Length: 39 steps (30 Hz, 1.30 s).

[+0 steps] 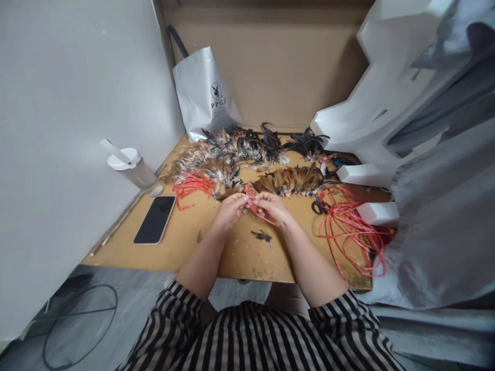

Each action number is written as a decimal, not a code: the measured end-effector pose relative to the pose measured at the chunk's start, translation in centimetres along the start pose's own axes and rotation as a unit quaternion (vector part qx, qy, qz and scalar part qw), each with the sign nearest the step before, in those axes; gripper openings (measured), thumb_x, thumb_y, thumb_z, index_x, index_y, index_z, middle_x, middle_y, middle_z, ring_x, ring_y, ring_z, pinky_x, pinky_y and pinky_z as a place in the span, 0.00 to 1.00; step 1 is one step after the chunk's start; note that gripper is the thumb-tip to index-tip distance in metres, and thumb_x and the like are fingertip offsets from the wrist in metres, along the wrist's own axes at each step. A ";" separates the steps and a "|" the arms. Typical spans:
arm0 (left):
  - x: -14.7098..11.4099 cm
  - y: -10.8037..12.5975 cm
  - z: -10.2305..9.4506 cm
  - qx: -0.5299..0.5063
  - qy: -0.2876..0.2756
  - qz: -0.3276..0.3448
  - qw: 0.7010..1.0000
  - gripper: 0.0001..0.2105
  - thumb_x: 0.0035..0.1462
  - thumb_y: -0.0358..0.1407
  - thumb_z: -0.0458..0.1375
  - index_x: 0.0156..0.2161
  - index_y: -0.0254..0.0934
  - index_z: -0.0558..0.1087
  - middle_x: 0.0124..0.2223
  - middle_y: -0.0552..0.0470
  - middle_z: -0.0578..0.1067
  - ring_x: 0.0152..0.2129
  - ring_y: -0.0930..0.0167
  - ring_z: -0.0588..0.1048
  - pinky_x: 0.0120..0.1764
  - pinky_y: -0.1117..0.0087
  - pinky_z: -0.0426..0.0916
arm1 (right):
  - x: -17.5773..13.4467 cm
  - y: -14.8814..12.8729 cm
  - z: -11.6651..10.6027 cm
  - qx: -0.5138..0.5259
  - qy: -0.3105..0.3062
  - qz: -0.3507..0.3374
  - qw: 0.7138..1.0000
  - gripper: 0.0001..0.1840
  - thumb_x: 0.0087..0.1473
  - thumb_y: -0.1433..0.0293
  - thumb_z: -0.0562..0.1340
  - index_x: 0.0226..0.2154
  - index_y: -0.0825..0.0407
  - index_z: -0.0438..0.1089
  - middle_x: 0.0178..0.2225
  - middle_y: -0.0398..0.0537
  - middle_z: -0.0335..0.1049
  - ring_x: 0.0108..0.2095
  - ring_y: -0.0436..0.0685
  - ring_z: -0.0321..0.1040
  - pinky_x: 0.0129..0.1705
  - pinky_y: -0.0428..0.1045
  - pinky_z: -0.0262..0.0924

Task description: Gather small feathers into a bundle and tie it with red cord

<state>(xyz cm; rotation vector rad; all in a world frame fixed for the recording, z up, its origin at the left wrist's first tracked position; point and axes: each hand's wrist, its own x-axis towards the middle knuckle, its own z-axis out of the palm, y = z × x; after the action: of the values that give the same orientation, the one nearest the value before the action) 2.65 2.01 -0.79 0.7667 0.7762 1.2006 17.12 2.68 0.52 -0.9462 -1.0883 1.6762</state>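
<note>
Both my hands meet over the middle of the table, pinching a strip of red plastic twine [250,198] between them. My left hand [231,208] grips it from the left with closed fingers. Opposite it, my right hand [271,206] pinches the same strip, and a tail of twine trails below toward the right wrist. Just beyond the hands lie a row of brown feathers [290,180] and piles of speckled feathers [209,159]. A small dark feather tuft [263,236] rests on the table between my forearms.
Left: a phone [154,220], a lidded white cup [135,170] and a bunch of cut red strips [193,185]. Right: black-handled scissors [320,206], tangled red twine [348,232] and white foam pieces [379,213]. Behind: black feathers [307,144] and a silver bag [201,98].
</note>
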 end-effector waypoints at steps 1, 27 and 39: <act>0.0 0.1 0.0 -0.007 -0.002 -0.001 1.000 0.11 0.42 0.36 0.64 0.30 0.32 0.69 0.24 0.54 0.71 0.20 0.79 0.68 0.24 0.79 0.60 | 0.0 -0.1 0.0 0.007 -0.006 0.005 1.000 0.14 0.33 0.68 0.68 0.22 0.54 0.64 0.13 0.38 0.64 0.13 0.43 0.53 0.15 0.40 0.45; -0.1 -0.1 0.1 0.030 -0.019 -0.007 0.999 0.12 0.42 0.36 0.64 0.31 0.31 0.70 0.26 0.52 0.72 0.21 0.77 0.70 0.28 0.74 0.64 | -0.1 0.4 0.1 0.008 0.001 -0.016 1.000 0.15 0.34 0.66 0.69 0.23 0.54 0.64 0.15 0.37 0.63 0.14 0.42 0.53 0.15 0.40 0.43; 0.1 0.1 -0.1 -0.026 -0.001 0.006 1.000 0.09 0.43 0.34 0.63 0.30 0.32 0.69 0.25 0.53 0.72 0.22 0.78 0.70 0.29 0.76 0.64 | 0.0 0.2 -0.1 0.046 -0.008 0.004 0.999 0.15 0.35 0.65 0.69 0.23 0.54 0.64 0.15 0.38 0.64 0.13 0.41 0.51 0.14 0.39 0.41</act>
<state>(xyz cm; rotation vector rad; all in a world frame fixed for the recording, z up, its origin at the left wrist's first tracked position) 2.54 2.14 -0.70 0.7301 0.7376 1.2263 17.21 2.66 0.28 -0.8801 -1.0102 1.7291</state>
